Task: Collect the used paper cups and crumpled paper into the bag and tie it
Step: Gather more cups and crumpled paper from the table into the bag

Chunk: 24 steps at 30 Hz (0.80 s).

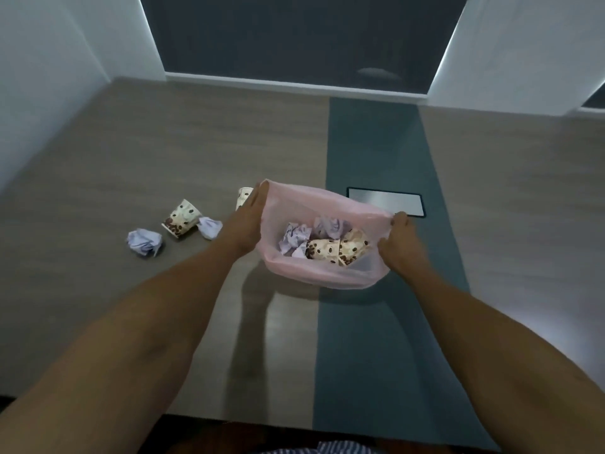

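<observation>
Both hands hold bag (324,273) rim open: left hand (250,221) flat-fingered, right hand (397,237) pinching; risk: tying early strands 2 cups (181,219), 2 paper balls (144,242) mid-left on desk (131,158)

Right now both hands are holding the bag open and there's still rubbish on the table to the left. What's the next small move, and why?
Probably free the left hand from the pink bag rim and reach for the cup just behind it, the nearest loose piece. The right hand pinches the opposite rim, so the mouth should stay open. Another cup and two paper balls still lie farther left, so tying would be premature.
</observation>
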Each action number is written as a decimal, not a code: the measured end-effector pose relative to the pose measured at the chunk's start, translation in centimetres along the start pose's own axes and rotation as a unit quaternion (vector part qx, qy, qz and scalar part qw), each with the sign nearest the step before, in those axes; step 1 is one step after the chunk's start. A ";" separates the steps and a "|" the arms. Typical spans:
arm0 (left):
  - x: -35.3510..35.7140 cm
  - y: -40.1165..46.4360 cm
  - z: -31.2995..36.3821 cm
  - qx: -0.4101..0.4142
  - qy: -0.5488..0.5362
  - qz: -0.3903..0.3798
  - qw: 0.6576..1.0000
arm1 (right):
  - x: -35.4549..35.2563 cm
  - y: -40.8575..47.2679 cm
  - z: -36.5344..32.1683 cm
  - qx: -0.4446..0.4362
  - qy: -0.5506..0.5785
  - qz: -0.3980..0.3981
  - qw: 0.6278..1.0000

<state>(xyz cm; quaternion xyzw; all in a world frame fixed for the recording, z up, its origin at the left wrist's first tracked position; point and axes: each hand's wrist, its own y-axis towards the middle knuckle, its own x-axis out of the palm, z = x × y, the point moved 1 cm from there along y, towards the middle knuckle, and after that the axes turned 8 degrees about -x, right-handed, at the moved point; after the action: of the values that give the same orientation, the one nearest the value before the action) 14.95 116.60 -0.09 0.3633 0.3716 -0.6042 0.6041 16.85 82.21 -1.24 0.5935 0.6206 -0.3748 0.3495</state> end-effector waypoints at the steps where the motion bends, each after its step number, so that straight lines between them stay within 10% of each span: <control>1: 0.3 0.0 -0.3 0.016 0.005 -0.012 1.000 | 0.3 -0.5 -0.7 -0.012 -0.037 0.038 0.999; 4: 1.1 0.5 -1.5 0.065 0.034 -0.035 0.997 | 1.4 0.6 -3.2 -0.103 -0.104 0.063 0.987; 8: 1.7 1.3 -2.8 0.091 0.058 -0.034 0.994 | 2.9 3.3 -7.2 -0.129 -0.054 -0.114 0.984; 16: 1.0 2.4 -4.2 0.131 0.018 0.036 0.991 | 0.9 5.8 -8.3 -0.040 0.013 0.047 0.998; 20: 1.6 3.8 -5.1 -0.010 -0.064 0.104 0.992 | -0.1 6.8 -9.0 -0.004 -0.011 0.084 0.996; 24: 3.7 6.8 -7.0 -0.112 0.007 0.014 0.994 | 1.1 7.4 -9.9 -0.010 -0.007 0.100 0.995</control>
<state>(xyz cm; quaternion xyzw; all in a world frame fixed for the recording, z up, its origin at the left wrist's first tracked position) 21.70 121.22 -6.64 0.3024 0.4366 -0.5477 0.6465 24.34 91.56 2.12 0.6464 0.5594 -0.3354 0.3958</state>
